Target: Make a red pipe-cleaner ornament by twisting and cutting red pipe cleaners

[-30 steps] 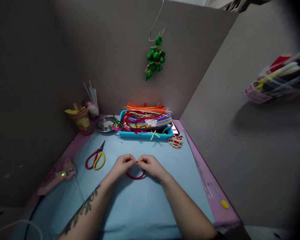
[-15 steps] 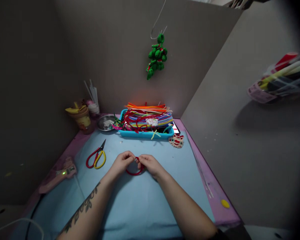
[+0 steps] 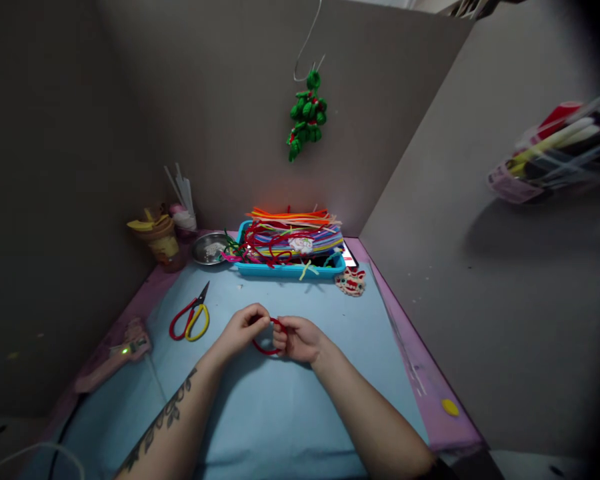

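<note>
A thin red ring (image 3: 265, 349), which looks like a bent pipe cleaner, is held between both hands above the blue table cover. My left hand (image 3: 244, 328) pinches its upper left part between thumb and index finger. On the other side, my right hand (image 3: 299, 339) has its fingers curled around the ring's right part, palm partly turned up. The fingers hide parts of the ring. To the left of my left hand lie scissors (image 3: 196, 316) with one red and one yellow handle, blades pointing away.
Behind the hands stands a blue tray (image 3: 280, 270) of colourful pipe cleaners. A metal bowl (image 3: 200, 252) sits beside it, a cream and red ornament (image 3: 351, 283) at its right corner. A pink glue gun (image 3: 115, 363) lies at left. A green ornament (image 3: 307, 117) hangs from a wire.
My right hand has rolled over, its palm now turned more upward around the ring. My left hand still pinches the ring. The whole view has shifted slightly.
</note>
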### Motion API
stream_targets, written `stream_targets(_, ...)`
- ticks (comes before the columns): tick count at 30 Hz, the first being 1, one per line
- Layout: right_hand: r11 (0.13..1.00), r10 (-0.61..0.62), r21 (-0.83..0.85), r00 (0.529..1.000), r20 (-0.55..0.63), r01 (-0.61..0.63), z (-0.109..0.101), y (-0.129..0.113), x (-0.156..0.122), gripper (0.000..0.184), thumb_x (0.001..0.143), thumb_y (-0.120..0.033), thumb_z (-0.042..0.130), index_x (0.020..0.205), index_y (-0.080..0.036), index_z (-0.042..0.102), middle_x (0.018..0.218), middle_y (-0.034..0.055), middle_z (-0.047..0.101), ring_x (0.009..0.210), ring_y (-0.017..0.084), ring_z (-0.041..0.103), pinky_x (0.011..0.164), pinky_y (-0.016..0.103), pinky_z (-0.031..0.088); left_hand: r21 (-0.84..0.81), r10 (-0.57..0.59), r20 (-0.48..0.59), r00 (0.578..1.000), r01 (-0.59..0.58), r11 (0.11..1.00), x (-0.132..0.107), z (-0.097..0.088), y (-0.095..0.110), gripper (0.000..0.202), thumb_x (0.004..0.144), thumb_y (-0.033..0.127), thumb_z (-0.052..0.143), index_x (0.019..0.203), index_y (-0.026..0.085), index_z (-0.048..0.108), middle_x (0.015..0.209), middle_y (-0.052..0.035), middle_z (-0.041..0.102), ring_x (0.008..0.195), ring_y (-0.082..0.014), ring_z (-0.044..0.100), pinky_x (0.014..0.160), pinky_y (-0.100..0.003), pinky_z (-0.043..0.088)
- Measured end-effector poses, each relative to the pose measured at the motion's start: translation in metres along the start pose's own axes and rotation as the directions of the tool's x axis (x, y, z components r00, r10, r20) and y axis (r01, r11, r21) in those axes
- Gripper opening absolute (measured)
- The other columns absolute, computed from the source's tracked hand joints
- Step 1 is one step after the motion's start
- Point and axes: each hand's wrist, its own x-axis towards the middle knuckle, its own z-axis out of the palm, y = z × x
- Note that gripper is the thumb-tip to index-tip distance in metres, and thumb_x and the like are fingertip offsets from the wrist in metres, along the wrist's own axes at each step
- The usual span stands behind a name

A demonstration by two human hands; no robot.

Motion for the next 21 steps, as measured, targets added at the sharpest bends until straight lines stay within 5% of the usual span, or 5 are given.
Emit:
stream_targets(14,0.973,-0.182,-0.166,0.976,-0.122,0.161,-0.001,-0.002,-0.003,0.025,0.061,-0.03,0.077,0.073,-0.014,0.062,0.045,-0.0094,0.038,0.045,0.007,0.033,0.048,0.024,0.023,0.153,0.059,-0.004,0.998,-0.058,0.986,0.0,-0.003,-0.003,0.02,0.079,0.034,0.058,0.072,0.016,0.063,0.072,-0.0033,0.06,0.07,-0.0168,0.053,0.066,-0.027,0.04)
stream_targets(17,0.882,-0.384,-0.372,0.899,-0.21,0.29,0.003,-0.001,-0.001,0.023,0.059,-0.032,0.076,0.068,-0.014,0.064,0.044,-0.007,0.046,0.045,0.008,0.036,0.049,0.024,0.024,0.118,-0.004,-0.04,0.999,0.009,0.993,0.0,0.0,-0.005,0.019,0.076,0.034,0.059,0.068,0.016,0.06,0.066,-0.0011,0.058,0.063,-0.0148,0.05,0.06,-0.026,0.038)
stream_targets(21,0.715,-0.603,-0.557,0.776,-0.186,0.422,0.01,0.001,0.001,0.015,0.062,-0.03,0.071,0.064,-0.015,0.066,0.055,-0.0033,0.057,0.054,0.009,0.045,0.058,0.024,0.033,0.021,-0.071,-0.091,0.993,0.073,0.997,0.002,0.003,-0.006,0.019,0.073,0.034,0.058,0.064,0.017,0.057,0.057,0.0017,0.053,0.057,-0.0128,0.044,0.056,-0.025,0.035)
